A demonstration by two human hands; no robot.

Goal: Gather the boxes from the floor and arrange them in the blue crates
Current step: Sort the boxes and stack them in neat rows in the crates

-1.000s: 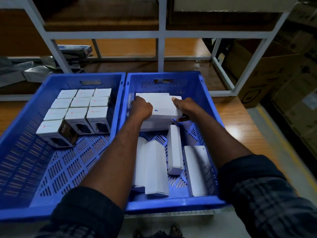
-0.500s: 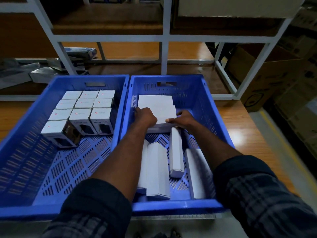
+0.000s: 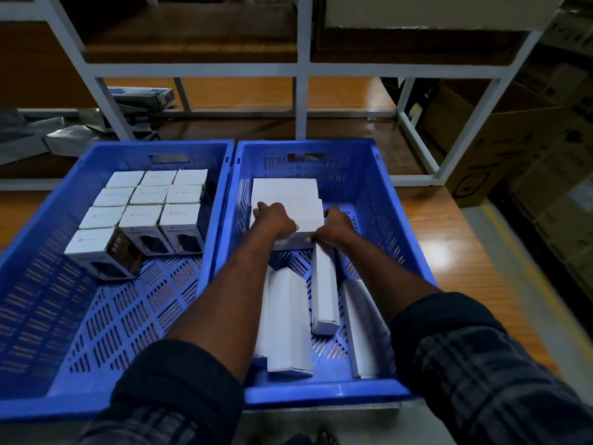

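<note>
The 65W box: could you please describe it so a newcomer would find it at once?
Start at the left blue crate, where white-topped boxes stand in rows at its far end. The 65W box is the nearest, alone at the front left. Unlike its neighbours it sits turned, showing a dark side printed 65W.

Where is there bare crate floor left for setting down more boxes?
Left blue plastic crate: the near half, in front of the small white printed boxes, is bare. Right blue plastic crate: only a strip between the stacked flat white boxes and the right wall. Its near half is crowded with long white boxes.
</note>
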